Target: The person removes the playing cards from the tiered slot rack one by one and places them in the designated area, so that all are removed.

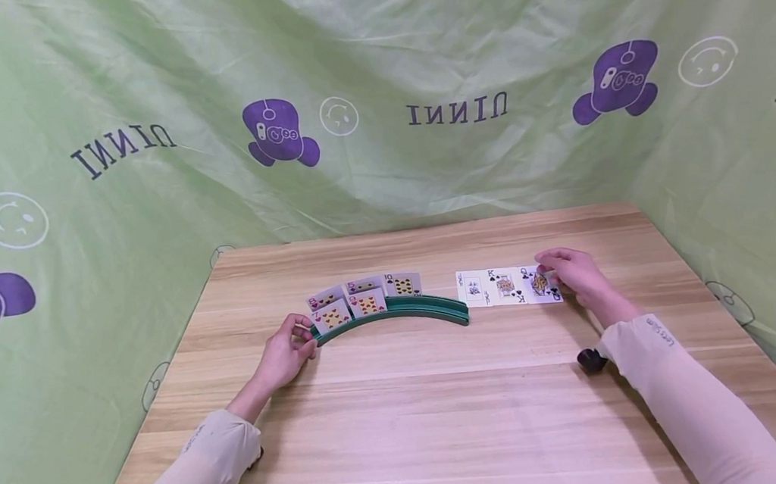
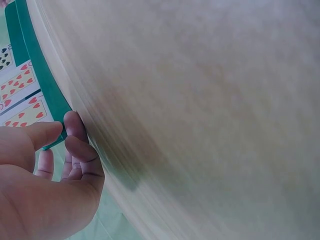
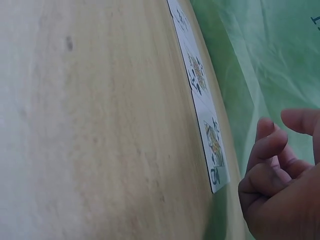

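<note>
A curved green card holder (image 1: 427, 309) stands on the table, with cards in two rows. The front row has a seven (image 1: 332, 318) and a nine (image 1: 368, 304); behind stand an eight, a five and a ten (image 1: 403, 283). My left hand (image 1: 284, 356) pinches the holder's left end between thumb and fingers, as the left wrist view shows. To the holder's right lie a joker (image 1: 474, 290), a king (image 1: 505, 286) and a queen (image 1: 538, 285), face up in a row. Over the queen's right side hovers my right hand (image 1: 572, 277), fingers loosely bent, holding nothing.
The wooden table (image 1: 429, 421) has a green printed cloth (image 1: 383, 181) hanging behind it and along both sides. A dark device (image 1: 592, 360) sits at the right wrist, under the sleeve's cuff.
</note>
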A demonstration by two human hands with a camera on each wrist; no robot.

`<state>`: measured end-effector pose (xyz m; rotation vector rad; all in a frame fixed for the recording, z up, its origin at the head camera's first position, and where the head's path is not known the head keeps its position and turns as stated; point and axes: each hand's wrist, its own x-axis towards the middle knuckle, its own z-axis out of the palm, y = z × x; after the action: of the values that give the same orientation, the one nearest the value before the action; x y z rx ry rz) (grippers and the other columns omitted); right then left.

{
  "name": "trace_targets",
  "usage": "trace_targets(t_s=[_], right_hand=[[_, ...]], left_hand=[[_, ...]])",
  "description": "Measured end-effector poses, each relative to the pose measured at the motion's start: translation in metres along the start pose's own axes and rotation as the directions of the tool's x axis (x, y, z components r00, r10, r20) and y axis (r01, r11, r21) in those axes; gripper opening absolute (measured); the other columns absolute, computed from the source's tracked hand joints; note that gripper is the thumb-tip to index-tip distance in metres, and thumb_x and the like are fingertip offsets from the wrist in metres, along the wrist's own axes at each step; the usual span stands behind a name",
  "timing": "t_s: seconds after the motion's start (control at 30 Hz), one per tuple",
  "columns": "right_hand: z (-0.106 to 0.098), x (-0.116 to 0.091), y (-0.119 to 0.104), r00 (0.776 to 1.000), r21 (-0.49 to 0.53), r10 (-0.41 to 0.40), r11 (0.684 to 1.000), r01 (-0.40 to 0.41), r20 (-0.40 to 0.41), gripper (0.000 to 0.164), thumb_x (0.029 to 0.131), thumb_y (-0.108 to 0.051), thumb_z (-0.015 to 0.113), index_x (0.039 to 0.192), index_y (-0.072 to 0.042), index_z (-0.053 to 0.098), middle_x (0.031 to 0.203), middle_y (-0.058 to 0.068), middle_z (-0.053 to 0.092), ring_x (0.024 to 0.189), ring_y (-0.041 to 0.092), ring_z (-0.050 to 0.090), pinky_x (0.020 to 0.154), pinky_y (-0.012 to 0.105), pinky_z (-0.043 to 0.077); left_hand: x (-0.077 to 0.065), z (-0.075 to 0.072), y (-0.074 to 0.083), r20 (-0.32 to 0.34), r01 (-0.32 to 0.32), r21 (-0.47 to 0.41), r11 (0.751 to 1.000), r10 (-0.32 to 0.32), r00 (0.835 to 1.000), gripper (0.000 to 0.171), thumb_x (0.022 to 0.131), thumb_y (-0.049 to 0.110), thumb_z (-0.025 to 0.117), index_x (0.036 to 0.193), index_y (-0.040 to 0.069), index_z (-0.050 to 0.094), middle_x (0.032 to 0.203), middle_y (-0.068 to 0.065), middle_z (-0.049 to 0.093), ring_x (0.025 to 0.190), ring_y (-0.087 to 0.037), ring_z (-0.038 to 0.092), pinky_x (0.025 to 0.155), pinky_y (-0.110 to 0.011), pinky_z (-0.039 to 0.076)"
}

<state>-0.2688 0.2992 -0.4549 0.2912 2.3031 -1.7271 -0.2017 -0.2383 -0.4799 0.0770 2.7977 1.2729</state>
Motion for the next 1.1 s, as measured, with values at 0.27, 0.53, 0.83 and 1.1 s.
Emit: trace_targets(t_s=[0.27,0.53,0.83,1.1], right_hand=[[0.007,0.0,-0.002,1.0,0.042,-0.021,0.999,0.021,0.017,0.045,0.102,-0.029,0.056,0.137,-0.002,0.047,0.102,-0.004,0.063,0.068,0.001,0.054,0.058,0.016,0.044],[0.015,-0.001,-0.007,0.998,0.091,-0.046,0.995,0.042,0.044,0.037,0.101,-0.027,0.057,0.129,-0.004,0.053,0.095,-0.007,0.066,0.069,0.003,0.055,0.062,0.017,0.046],[0.025,-0.004,-0.012,0.995,0.088,-0.055,0.995,0.047,0.087,0.043,0.102,-0.025,0.054,0.135,0.002,0.048,0.094,-0.008,0.062,0.065,0.002,0.052,0.055,0.016,0.04],[0.037,-0.009,-0.019,0.988,0.09,-0.092,0.993,0.081,0.125,0.04,0.103,-0.022,0.052,0.134,0.003,0.048,0.095,-0.005,0.061,0.066,0.003,0.051,0.056,0.016,0.039]], left_hand=[[0.001,0.0,-0.001,-0.007,-0.021,-0.01,1.0,0.021,1.0,0.032,0.091,-0.005,0.063,0.117,0.004,0.048,0.102,-0.02,0.062,0.073,-0.019,0.07,0.064,-0.022,0.059],[0.001,0.0,-0.001,-0.006,-0.01,-0.025,1.0,0.01,1.0,0.032,0.091,-0.006,0.062,0.117,0.005,0.049,0.103,-0.02,0.062,0.075,-0.019,0.07,0.065,-0.022,0.059],[0.001,0.0,-0.002,-0.005,-0.006,-0.011,1.0,0.006,1.0,0.031,0.09,-0.004,0.063,0.116,0.006,0.049,0.102,-0.018,0.062,0.072,-0.018,0.069,0.063,-0.022,0.058],[0.0,0.0,-0.002,-0.01,-0.012,-0.019,1.0,0.012,1.0,0.031,0.09,-0.005,0.063,0.117,0.005,0.049,0.102,-0.019,0.062,0.072,-0.016,0.069,0.063,-0.022,0.058]])
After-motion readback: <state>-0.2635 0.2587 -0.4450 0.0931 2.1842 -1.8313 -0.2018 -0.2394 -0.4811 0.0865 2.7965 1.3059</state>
